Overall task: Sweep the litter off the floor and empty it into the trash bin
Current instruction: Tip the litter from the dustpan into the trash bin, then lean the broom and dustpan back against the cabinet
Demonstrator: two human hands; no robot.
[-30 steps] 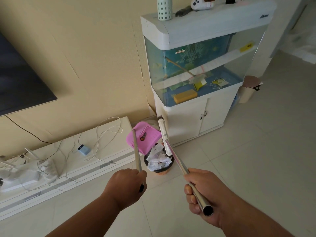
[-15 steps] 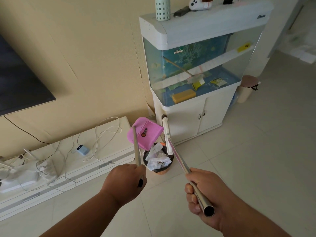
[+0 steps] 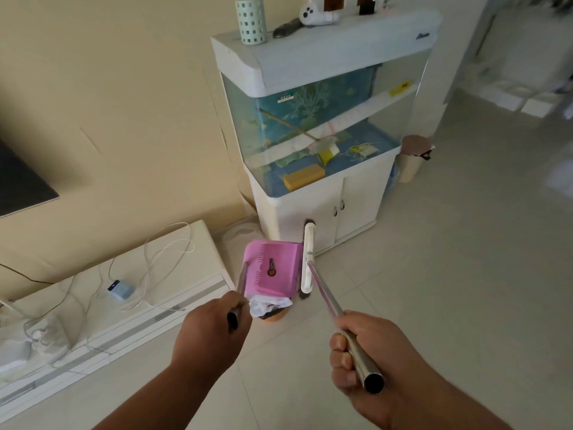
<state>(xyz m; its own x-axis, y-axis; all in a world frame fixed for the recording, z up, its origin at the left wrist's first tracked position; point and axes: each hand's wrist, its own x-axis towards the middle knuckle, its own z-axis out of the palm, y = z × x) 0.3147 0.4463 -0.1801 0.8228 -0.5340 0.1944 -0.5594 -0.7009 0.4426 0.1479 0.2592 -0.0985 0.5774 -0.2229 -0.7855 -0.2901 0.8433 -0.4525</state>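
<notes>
My left hand [image 3: 210,332] grips the metal handle of a pink dustpan [image 3: 273,268]. The pan is tipped over a small orange trash bin [image 3: 274,315], which holds white crumpled paper and is mostly hidden under the pan. My right hand [image 3: 361,358] is closed on the steel pole of a broom [image 3: 325,299]. The broom's white head [image 3: 308,257] stands on end just right of the dustpan, close to the cabinet.
A fish tank on a white cabinet [image 3: 325,206] stands against the wall right behind the bin. A low white TV stand [image 3: 102,299] with cables and a small blue device lies at the left. A second covered bin [image 3: 414,158] stands beside the cabinet. Pale tiled floor spreads to the right.
The dustpan has swung further over the trash bin and now covers most of its opening. The broom head has stayed beside it. The view has dropped lower and closer.
</notes>
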